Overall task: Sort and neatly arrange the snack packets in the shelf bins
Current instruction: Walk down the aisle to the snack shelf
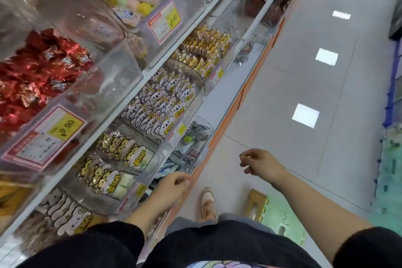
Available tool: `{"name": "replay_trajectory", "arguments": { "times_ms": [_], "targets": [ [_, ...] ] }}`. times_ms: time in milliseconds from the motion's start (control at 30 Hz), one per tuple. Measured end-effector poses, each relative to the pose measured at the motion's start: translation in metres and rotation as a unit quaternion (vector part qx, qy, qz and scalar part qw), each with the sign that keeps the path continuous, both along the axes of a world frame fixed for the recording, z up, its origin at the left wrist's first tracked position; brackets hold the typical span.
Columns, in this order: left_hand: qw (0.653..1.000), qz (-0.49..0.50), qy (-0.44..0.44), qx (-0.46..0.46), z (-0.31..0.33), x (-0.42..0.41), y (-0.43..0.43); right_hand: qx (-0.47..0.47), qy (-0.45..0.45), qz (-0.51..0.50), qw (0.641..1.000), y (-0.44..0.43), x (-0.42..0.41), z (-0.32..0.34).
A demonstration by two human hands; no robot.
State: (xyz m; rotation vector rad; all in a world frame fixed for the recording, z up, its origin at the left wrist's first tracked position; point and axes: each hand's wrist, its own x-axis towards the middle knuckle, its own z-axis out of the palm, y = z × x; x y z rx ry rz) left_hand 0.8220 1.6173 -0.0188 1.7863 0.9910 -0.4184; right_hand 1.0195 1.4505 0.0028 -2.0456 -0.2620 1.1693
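Biggest thing here is the shelf point(104, 124), running diagonally up the left side with the pale floor point(304, 72) on the right. It's stacked with clear bins. The top one holds red foil sweets point(32, 72). The tier below has white cat-face packets point(161, 102) and yellow cat packets point(121, 159), standing on edge in rows that run back into their bins, and they already look pretty tidy. The lowest tier is messier, with blue-and-white packets point(167, 167) lying loose and flat at odd angles.

The left hand point(174, 185) is right at the front lip of that bottom tier, fingers loosely curled and nothing visibly in them. The loose packets sit just up and to the left of its fingertips, so it's the obvious one to go in. The right hand point(258, 163) hangs over the floor, well away from any bin, fingers also slack and empty.

The bottom bin probably gets sorted next, and the left hand only needs a short reach inward.
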Motion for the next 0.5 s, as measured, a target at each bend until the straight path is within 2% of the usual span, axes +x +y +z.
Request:
{"name": "replay_trajectory", "arguments": {
  "times_ms": [300,500],
  "targets": [
    [0.999,-0.01,-0.032,0.005,0.008,0.086,0.031,-0.012,-0.001,0.031,0.999,0.047,0.052,-0.001],
    [0.998,0.031,-0.046,0.006,0.009,0.125,0.042,-0.022,-0.009,0.082,0.996,0.065,0.096,-0.006]
  ]
}}
